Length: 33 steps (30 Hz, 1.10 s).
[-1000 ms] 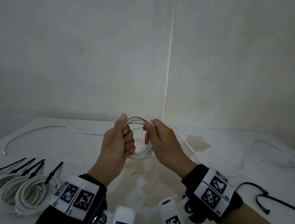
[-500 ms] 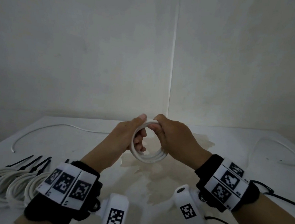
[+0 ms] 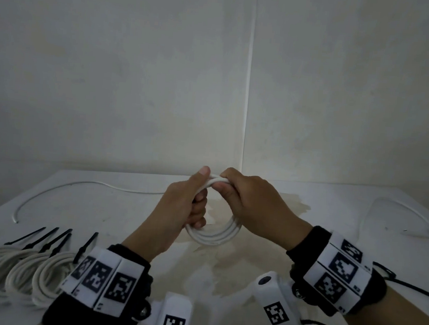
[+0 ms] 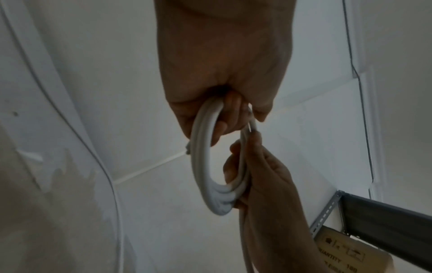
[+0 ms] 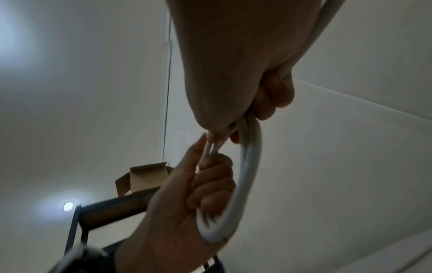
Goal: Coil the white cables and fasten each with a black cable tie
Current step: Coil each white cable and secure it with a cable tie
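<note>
head view: left hand curled round left side of white cable coil, thumb on top; right hand pinching coil top beside that thumb. Coil held upright above desk, middle of frame.
head view, rest: four finished coils with black cable ties at near-left desk edge; one loose white cable lying far left, another loose cable far right; dark cord near right wrist.
left wrist view: left hand gripping coil at top, fingers through the loop; right hand holding opposite side; a tail running down past right palm, end out of frame.
right wrist view: right hand closed on coil strands at top, cable tail passing over back of palm; left hand wrapped round loop, thumb pressed on strands. Blurred.
step: judged as last turns of coiling, fifth cable; not tied yet.
next move: probably take in remaining tail, keep loops pinched with one hand, free the other to fetch a tie; no spare tie clearly visible, cannot tell where.
risk: loops springing apart if grip loosens during handover.
</note>
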{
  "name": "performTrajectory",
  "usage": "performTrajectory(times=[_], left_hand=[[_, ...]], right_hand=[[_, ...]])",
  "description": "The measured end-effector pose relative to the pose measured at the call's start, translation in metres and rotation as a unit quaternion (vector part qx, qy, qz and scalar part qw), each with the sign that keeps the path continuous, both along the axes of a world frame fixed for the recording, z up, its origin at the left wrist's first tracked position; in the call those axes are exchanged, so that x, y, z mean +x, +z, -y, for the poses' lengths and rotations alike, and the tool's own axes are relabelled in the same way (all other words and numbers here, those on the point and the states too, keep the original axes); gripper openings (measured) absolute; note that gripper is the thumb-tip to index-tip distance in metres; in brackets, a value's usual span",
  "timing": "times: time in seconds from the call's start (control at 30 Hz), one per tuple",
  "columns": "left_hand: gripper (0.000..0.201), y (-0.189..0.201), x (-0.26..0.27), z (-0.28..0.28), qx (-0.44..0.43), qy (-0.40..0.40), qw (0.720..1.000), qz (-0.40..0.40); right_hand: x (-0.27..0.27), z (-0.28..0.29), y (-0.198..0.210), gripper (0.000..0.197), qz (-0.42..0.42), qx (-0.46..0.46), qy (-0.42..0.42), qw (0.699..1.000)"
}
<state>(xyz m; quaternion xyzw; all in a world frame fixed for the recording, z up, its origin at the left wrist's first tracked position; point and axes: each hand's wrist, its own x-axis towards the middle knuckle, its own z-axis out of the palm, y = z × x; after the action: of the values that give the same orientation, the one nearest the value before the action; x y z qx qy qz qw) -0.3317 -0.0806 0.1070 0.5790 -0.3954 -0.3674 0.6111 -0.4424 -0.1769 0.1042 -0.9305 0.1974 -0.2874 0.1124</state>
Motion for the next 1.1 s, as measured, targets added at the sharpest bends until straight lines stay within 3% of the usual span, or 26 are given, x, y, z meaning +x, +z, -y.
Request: performTrajectory(times=[0.13,0.23,0.43,0.6,0.73,0.8,0.97,1.03,1.1], left_hand=[[0.057,-0.005,0.001,0.001,0.011,0.022,1.0,0.0],[0.053,-0.008,0.001,0.002,0.028,0.049,0.997,0.044],[0.05,-0.011,-0.002,0.003,0.018,0.021,0.998,0.061],[0.052,-0.005,0.003,0.003,0.063,-0.047,0.997,0.026],[0.05,-0.005,-0.009,0.005,0.042,0.0,0.999,-0.033],[0.051,-0.008,-0.014,0.005,0.022,0.036,0.999,-0.022],[0.049,-0.013,-0.018,0.007,-0.003,0.086,0.995,-0.042],[0.05,-0.014,-0.013,0.008,-0.012,0.106,0.992,-0.065],[0.051,-0.015,-0.008,0.009,-0.016,0.124,0.989,-0.076]], right_hand=[[-0.002,0.001,-0.003,0.04,0.011,-0.009,0.021,1.0],[-0.004,0.0,-0.008,0.046,0.026,0.007,0.026,0.999],[-0.002,0.007,-0.013,0.045,0.078,0.043,0.054,0.995],[-0.003,0.009,-0.012,0.059,0.08,-0.081,0.05,0.992],[-0.001,0.015,-0.013,0.059,0.131,-0.18,0.055,0.973],[-0.001,0.012,-0.013,0.053,0.128,-0.138,0.084,0.979],[-0.006,0.015,-0.01,0.041,0.118,0.081,0.129,0.981],[-0.008,0.019,-0.009,0.037,0.126,0.058,0.126,0.982],[-0.009,0.023,-0.011,0.036,0.121,-0.041,0.072,0.989]])
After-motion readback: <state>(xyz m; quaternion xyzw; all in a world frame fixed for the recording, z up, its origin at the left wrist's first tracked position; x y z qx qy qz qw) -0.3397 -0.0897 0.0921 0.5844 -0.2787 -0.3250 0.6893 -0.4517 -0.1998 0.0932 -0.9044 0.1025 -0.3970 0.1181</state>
